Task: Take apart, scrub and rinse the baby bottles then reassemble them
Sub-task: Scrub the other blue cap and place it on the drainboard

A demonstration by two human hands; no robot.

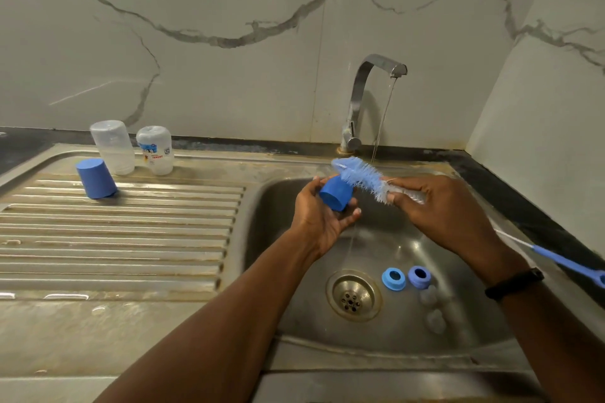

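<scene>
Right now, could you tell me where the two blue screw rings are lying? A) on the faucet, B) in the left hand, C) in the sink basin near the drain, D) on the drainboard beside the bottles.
C: both blue screw rings lie in the sink basin, right of the drain.

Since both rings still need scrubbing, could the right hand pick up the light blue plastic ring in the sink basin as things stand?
Probably not yet: the right hand is gripping the blue bristle bottle brush. The light blue plastic ring itself lies uncovered beside the drain, nothing over it.
</scene>
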